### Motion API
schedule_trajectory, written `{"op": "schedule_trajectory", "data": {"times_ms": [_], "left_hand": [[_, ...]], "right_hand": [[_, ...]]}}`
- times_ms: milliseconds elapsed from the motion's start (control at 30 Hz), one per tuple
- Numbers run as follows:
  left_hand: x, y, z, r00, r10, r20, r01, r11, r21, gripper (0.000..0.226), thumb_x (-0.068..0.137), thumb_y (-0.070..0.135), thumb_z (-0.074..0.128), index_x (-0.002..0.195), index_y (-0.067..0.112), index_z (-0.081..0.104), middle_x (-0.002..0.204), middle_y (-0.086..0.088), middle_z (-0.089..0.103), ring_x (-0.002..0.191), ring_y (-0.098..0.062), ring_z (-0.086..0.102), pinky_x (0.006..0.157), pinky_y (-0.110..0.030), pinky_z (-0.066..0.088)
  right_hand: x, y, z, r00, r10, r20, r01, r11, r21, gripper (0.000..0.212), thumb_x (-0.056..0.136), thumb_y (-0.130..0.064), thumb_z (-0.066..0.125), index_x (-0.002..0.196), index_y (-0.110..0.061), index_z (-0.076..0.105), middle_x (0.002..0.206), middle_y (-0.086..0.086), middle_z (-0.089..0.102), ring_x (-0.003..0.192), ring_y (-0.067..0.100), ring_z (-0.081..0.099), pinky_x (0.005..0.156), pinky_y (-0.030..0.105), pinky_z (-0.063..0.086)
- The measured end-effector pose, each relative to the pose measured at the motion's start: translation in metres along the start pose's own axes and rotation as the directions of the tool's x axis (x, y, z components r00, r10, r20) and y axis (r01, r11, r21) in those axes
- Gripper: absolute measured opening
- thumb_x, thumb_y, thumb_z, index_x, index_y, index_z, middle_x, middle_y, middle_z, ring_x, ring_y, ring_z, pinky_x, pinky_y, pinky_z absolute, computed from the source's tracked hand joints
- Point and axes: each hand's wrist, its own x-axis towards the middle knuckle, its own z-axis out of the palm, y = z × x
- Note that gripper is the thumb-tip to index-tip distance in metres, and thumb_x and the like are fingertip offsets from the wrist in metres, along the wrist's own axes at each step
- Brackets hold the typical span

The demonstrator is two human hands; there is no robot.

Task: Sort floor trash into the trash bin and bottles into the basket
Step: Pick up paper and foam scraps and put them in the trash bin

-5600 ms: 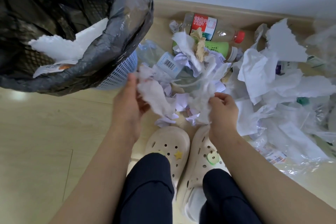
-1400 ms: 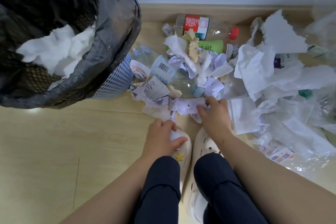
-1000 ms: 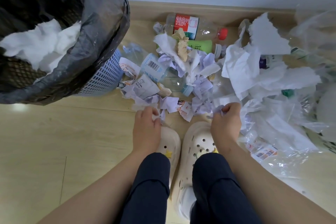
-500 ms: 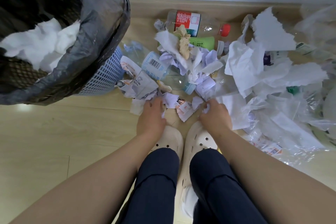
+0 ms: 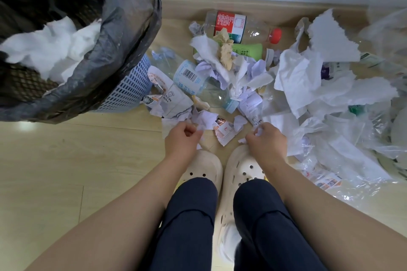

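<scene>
Because the loose paper lies just above the shoes (image 5: 204, 167) at frame centre, both hands work at the near edge of the litter. The left hand (image 5: 184, 138) has its fingers curled round small white scraps (image 5: 199, 133). The right hand (image 5: 267, 141) pinches a crumpled white scrap (image 5: 259, 132) in curled fingers. Between them a printed paper scrap (image 5: 223, 133) lies on the floor (image 5: 66, 160), about equally near to each.

The trash bin (image 5: 130, 86), lined with a black bag (image 5: 132, 17) and holding white tissue (image 5: 50, 48), stands at the upper left of the frame. It lies up and to the left of both hands, and the left hand is clearly the nearer. The right would have to reach across the left to drop its load.

The bottles lie further up the frame. A blue-labelled bottle (image 5: 193, 79) slants from upper left to lower right, cap end toward the hands. A red-labelled bottle (image 5: 233, 25) runs left to right along the skirting (image 5: 286, 6). No basket for them shows in frame.
</scene>
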Motion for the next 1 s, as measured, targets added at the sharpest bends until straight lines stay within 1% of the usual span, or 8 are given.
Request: {"op": "schedule_trajectory", "data": {"times_ms": [133, 233, 367, 500, 567, 633, 833, 1000], "left_hand": [[-0.001, 0.002, -0.001, 0.993, -0.113, 0.032, 0.117, 0.976, -0.186, 0.018, 0.093, 0.026, 0.055, 0.086, 0.011, 0.05, 0.073, -0.002, 0.048, 0.068, -0.017, 0.046, 0.062, -0.027, 0.037], [-0.001, 0.007, -0.002, 0.988, -0.145, 0.043, 0.151, 0.963, -0.222, 0.009, 0.096, 0.022, 0.048, 0.097, 0.014, 0.051, 0.076, -0.001, 0.048, 0.072, -0.019, 0.048, 0.064, -0.031, 0.039], [-0.004, 0.02, -0.004, 0.98, -0.193, 0.047, 0.198, 0.929, -0.313, 0.012, 0.097, 0.013, 0.041, 0.085, 0.013, 0.043, 0.077, -0.001, 0.054, 0.058, -0.016, 0.041, 0.051, -0.025, 0.036], [-0.014, 0.036, -0.013, 0.97, -0.24, 0.044, 0.239, 0.898, -0.37, 0.008, 0.097, 0.009, 0.036, 0.101, 0.013, 0.042, 0.08, -0.003, 0.047, 0.057, -0.015, 0.038, 0.048, -0.025, 0.034], [-0.019, 0.044, -0.021, 0.973, -0.225, 0.049, 0.227, 0.902, -0.368, 0.012, 0.095, 0.01, 0.036, 0.102, 0.016, 0.044, 0.078, -0.002, 0.045, 0.058, -0.015, 0.038, 0.048, -0.024, 0.034], [-0.027, 0.053, -0.035, 0.977, -0.204, 0.056, 0.21, 0.896, -0.392, 0.014, 0.096, 0.011, 0.037, 0.089, 0.019, 0.047, 0.073, -0.002, 0.044, 0.055, -0.015, 0.037, 0.046, -0.023, 0.031], [-0.062, 0.086, -0.086, 0.985, -0.163, 0.062, 0.173, 0.877, -0.448, 0.021, 0.094, 0.006, 0.04, 0.076, 0.011, 0.05, 0.065, -0.003, 0.042, 0.051, -0.017, 0.033, 0.049, -0.024, 0.028], [-0.101, 0.114, -0.136, 0.986, -0.156, 0.059, 0.164, 0.842, -0.513, 0.024, 0.094, 0.021, 0.044, 0.073, 0.014, 0.052, 0.066, -0.005, 0.042, 0.052, -0.018, 0.032, 0.045, -0.023, 0.027]], "right_hand": [[-0.004, 0.0, -0.001, 1.0, 0.011, -0.015, -0.009, 0.994, 0.112, 0.018, 0.083, -0.014, 0.049, 0.068, -0.021, 0.042, 0.064, -0.006, 0.045, 0.067, 0.02, 0.045, 0.056, 0.027, 0.036], [-0.008, 0.0, -0.001, 0.998, 0.007, -0.055, 0.005, 0.979, 0.205, 0.008, 0.082, -0.008, 0.049, 0.077, -0.014, 0.047, 0.068, -0.004, 0.047, 0.071, 0.022, 0.047, 0.063, 0.03, 0.039], [-0.013, -0.006, -0.002, 0.993, -0.014, -0.114, 0.04, 0.971, 0.236, 0.018, 0.081, 0.005, 0.046, 0.074, -0.012, 0.045, 0.093, 0.004, 0.047, 0.069, 0.016, 0.043, 0.047, 0.012, 0.033], [-0.022, -0.017, -0.012, 0.991, -0.033, -0.127, 0.07, 0.951, 0.302, 0.034, 0.078, 0.014, 0.035, 0.068, -0.018, 0.038, 0.098, 0.001, 0.04, 0.063, 0.009, 0.038, 0.046, 0.012, 0.032], [-0.027, -0.024, -0.02, 0.99, -0.024, -0.136, 0.066, 0.947, 0.313, 0.029, 0.08, 0.011, 0.034, 0.08, -0.016, 0.044, 0.094, -0.001, 0.044, 0.07, 0.014, 0.042, 0.049, 0.02, 0.031], [-0.037, -0.036, -0.029, 0.992, -0.031, -0.126, 0.072, 0.938, 0.339, 0.025, 0.084, 0.005, 0.037, 0.089, -0.016, 0.049, 0.081, -0.003, 0.049, 0.071, 0.019, 0.046, 0.05, 0.024, 0.034], [-0.082, -0.088, -0.067, 0.995, -0.086, -0.058, 0.102, 0.914, 0.393, 0.022, 0.086, -0.003, 0.041, 0.081, -0.013, 0.061, 0.066, -0.002, 0.052, 0.062, 0.017, 0.047, 0.051, 0.024, 0.035], [-0.128, -0.138, -0.099, 0.984, -0.152, -0.087, 0.176, 0.875, 0.452, 0.021, 0.084, -0.011, 0.045, 0.079, 0.007, 0.055, 0.059, 0.005, 0.039, 0.058, 0.022, 0.034, 0.055, 0.027, 0.027]]}}
